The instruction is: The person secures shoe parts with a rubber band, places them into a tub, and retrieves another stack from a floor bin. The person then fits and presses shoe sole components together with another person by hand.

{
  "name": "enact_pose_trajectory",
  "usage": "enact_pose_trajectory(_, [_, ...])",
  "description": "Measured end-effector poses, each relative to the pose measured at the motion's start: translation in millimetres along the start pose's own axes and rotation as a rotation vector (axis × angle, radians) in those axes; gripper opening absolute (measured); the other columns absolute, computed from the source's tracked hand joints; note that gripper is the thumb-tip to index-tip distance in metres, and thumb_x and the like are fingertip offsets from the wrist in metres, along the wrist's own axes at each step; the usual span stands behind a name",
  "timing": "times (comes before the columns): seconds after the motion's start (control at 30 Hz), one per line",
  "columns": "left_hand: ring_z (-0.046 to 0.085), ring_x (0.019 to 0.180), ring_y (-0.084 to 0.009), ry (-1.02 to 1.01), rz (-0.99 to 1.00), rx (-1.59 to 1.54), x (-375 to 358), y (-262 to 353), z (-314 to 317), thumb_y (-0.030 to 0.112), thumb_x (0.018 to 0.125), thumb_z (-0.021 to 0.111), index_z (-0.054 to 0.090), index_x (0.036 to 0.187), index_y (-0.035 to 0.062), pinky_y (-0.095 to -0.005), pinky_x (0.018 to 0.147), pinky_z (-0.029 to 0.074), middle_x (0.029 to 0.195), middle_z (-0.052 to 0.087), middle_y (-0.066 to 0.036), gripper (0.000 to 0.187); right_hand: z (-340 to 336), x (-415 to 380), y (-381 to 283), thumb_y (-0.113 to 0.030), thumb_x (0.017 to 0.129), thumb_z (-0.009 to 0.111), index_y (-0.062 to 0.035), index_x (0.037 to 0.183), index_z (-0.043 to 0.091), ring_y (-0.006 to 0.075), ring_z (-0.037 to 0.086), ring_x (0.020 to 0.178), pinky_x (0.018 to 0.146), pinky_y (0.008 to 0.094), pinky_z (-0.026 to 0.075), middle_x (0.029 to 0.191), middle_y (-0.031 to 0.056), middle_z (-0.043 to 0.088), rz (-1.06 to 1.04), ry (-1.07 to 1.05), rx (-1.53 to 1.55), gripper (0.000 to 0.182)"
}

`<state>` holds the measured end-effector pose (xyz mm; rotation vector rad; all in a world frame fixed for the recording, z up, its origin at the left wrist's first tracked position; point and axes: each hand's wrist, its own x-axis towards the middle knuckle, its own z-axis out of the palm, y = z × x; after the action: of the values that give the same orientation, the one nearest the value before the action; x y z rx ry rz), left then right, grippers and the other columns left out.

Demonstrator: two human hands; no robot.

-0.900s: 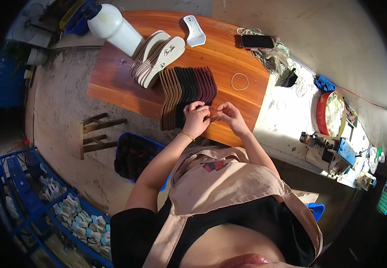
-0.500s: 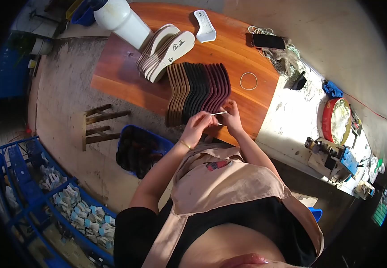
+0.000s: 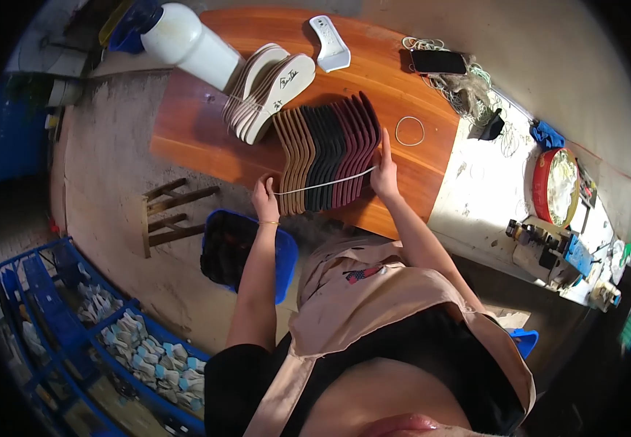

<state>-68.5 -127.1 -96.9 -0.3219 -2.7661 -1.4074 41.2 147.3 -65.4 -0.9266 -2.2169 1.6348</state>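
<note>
A row of curved insoles stands on edge on the wooden table, tan on the left, black in the middle, burgundy on the right. A pale rubber band is stretched across their near ends. My left hand grips the band's left end beside the tan insoles, its fingers closed. At the burgundy side, my right hand holds the other end, with one finger stretched along the outermost insole. The rightmost burgundy insoles lean a little apart at the top. Another loose rubber band lies to the right on the table.
Behind the row are bundled white insoles, a white plastic container and a white moulded piece. A phone rests on tangled bands. Below left are a blue bin and a wooden stool.
My hands have moved apart, from together at the row's near right corner to its two sides. The rubber band between them is now stretched across the insoles.
</note>
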Motion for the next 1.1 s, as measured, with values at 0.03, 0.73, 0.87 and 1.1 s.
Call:
enact_pose_trajectory(0.03, [0.059, 0.091, -0.0320, -0.030, -0.034, -0.078, 2, 20, -3, 0.028, 0.094, 0.046, 0.056, 0.106, 0.0003, -0.0369, 0.081, 0.045, 0.098, 0.062, -0.018, 0.032, 3, 12, 5, 0.002, 0.086, 0.041, -0.0211, 0.144, 0.012, 0.0372, 0.059, 0.076, 0.070, 0.0358, 0.047, 0.092, 0.0254, 0.059, -0.131, 0.039, -0.063, 0.069])
enact_pose_trajectory(0.73, [0.049, 0.114, -0.0235, -0.981, -0.732, -0.754, 6, 103, 18, 0.038, 0.093, 0.039, 0.047, 0.126, 0.0058, -0.0388, 0.097, 0.039, 0.125, 0.051, -0.008, 0.047, -22, -81, -15, -0.039, 0.085, 0.060, -0.0103, 0.143, -0.001, 0.0209, 0.035, 0.125, 0.104, 0.0330, 0.026, 0.136, 0.0124, 0.037, 0.036, -0.076, 0.725, 0.088])
enact_pose_trajectory(0.87, [0.047, 0.114, -0.0235, -1.160, -0.674, -0.833, -23, 85, 23, 0.035, 0.095, 0.037, 0.046, 0.126, 0.0046, -0.0352, 0.098, 0.037, 0.126, 0.050, -0.008, 0.045, -47, -116, 14, -0.032, 0.092, 0.051, -0.0107, 0.142, 0.012, 0.0199, 0.032, 0.126, 0.104, 0.0333, 0.025, 0.137, 0.0092, 0.035, -0.019, 0.052, 0.895, 0.067])
enact_pose_trajectory(1.1, [0.040, 0.121, -0.0228, -1.386, -0.212, -0.568, -145, 225, 47, 0.023, 0.093, 0.047, 0.028, 0.138, 0.0097, -0.0385, 0.101, 0.032, 0.137, 0.037, -0.008, 0.051, -153, -281, 34, -0.029, 0.089, 0.057, -0.0150, 0.143, 0.010, 0.0175, 0.022, 0.130, 0.108, 0.0338, 0.017, 0.140, 0.0055, 0.027, -0.209, 0.371, 1.173, 0.072])
